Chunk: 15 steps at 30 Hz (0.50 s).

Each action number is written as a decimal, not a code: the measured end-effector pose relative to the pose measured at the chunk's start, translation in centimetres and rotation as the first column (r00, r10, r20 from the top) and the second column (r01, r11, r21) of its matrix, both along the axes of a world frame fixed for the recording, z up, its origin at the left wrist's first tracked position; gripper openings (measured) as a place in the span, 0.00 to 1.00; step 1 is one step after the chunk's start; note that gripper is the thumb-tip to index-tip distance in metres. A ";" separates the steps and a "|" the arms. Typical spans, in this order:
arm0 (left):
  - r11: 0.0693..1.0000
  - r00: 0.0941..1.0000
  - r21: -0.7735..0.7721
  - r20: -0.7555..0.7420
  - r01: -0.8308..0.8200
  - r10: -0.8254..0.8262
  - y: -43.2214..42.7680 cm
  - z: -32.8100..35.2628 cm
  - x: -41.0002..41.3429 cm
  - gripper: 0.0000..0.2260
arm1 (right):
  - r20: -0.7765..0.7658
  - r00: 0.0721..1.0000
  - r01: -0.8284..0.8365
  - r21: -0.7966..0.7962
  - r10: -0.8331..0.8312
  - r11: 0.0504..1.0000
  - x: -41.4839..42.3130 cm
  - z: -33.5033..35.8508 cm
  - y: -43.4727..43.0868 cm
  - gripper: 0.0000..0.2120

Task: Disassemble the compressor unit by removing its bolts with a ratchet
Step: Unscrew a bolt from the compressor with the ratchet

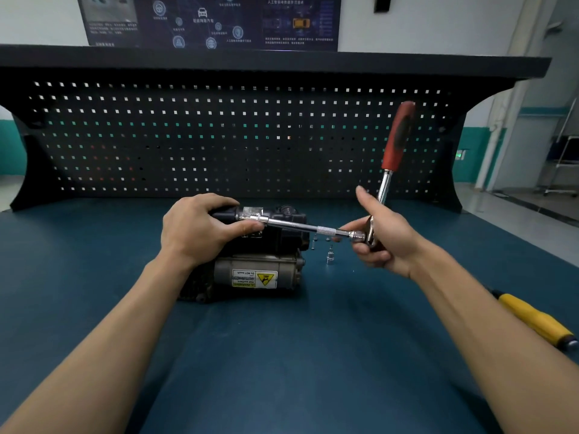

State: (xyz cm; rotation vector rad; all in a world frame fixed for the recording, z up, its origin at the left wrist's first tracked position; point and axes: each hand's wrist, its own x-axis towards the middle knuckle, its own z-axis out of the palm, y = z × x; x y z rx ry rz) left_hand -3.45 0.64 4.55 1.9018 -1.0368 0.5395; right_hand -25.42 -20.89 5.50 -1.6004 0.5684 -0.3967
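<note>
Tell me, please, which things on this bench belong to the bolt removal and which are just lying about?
In use: compressor unit, ratchet, extension bar, left hand, right hand.
Lying about: yellow-handled tool, spare socket, small loose bolts beside the compressor.

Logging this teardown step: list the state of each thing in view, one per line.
compressor unit: lying on the bench, steadied by the left hand.
ratchet: handle raised, head held in the right hand.
extension bar: level, reaching the unit's top.
loose socket: upright on the bench.
yellow-handled tool: lying unused.
</note>
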 end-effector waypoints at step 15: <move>1.000 1.000 0.006 0.014 -0.022 0.022 0.0 0.0 0.0 0.36 | 0.026 0.990 -0.141 0.277 0.140 0.950 -0.5 0.4 -0.3 0.18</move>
